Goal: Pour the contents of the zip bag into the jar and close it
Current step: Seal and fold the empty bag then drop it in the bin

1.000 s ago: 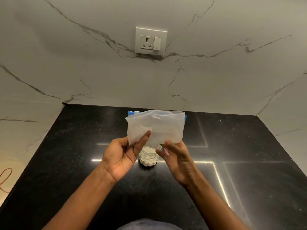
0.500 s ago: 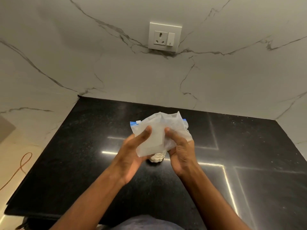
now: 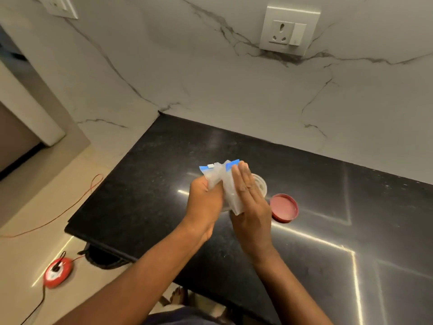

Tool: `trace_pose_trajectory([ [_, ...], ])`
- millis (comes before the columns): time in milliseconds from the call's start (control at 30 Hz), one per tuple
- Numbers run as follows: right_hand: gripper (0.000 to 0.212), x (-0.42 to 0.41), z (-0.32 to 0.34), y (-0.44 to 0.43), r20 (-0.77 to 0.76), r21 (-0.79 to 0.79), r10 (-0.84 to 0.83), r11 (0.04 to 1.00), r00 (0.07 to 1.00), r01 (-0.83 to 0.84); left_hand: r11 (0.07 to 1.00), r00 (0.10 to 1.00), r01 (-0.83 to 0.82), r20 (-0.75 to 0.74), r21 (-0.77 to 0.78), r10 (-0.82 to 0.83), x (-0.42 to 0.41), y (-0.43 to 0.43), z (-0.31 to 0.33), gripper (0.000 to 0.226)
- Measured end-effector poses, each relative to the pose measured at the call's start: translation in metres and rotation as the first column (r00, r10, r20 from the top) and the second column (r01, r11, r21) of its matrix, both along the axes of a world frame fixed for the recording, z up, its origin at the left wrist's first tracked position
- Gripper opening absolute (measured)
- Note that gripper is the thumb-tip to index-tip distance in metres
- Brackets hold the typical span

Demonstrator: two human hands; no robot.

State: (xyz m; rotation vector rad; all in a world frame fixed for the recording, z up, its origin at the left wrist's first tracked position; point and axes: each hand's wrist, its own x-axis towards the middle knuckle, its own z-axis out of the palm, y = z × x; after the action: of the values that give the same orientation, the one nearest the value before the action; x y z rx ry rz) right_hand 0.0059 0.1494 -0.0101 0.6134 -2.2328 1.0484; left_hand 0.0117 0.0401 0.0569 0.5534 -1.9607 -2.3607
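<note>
We looked down on a glossy black worktop [image 3: 145, 184] set against a white marble wall with dark veins. Our two bare hands met above the middle of the worktop, both on a crumpled clear zip bag [image 3: 221, 177] with a blue seal strip along its top edge. Our left hand [image 3: 205, 202] had its grip curled tight around the bunched lower part of the bag. Our right hand [image 3: 249, 198] lay flat against the bag's right side, fingers straight and close together, pressing the plastic toward the left hand rather than pinching it. The bag looked flattened and folded; we could not tell whether anything remained inside it. Just behind the right hand, the rim of the open jar [image 3: 261, 184] stood on the worktop, mostly hidden by the hand and bag. The red lid [image 3: 284, 208] lay flat on the worktop just beside the jar, to its right and apart from our hands. A white wall socket [image 3: 289, 31] sat above. On the pale floor at left lay a red round cable reel [image 3: 57, 273] with an orange cord [image 3: 77, 202].
</note>
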Motion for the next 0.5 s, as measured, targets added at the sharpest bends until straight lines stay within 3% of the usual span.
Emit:
trace_pose_trajectory([
  [133,0.054,0.002,-0.005,-0.02,-0.016,0.156,0.058,0.986,0.998,-0.055,0.998,0.999,-0.036,-0.009,-0.056,0.036,0.016,-0.01,-0.004,0.03],
  [233,0.053,0.008,0.0,-0.042,0.033,0.206,0.05,0.977,0.998,-0.056,0.983,1.0,-0.014,-0.017,0.184,0.017,0.029,-0.029,-0.007,0.032],
  [333,0.059,0.015,0.009,-0.066,0.103,0.331,0.017,0.942,0.995,-0.05,0.901,0.988,0.12,-0.142,0.418,-0.066,0.04,-0.054,-0.005,0.041],
  [500,0.061,0.034,0.01,-0.117,0.314,0.562,0.021,0.802,0.949,-0.203,0.963,0.998,-0.025,-0.057,0.269,0.042,0.044,-0.102,-0.012,0.031],
])
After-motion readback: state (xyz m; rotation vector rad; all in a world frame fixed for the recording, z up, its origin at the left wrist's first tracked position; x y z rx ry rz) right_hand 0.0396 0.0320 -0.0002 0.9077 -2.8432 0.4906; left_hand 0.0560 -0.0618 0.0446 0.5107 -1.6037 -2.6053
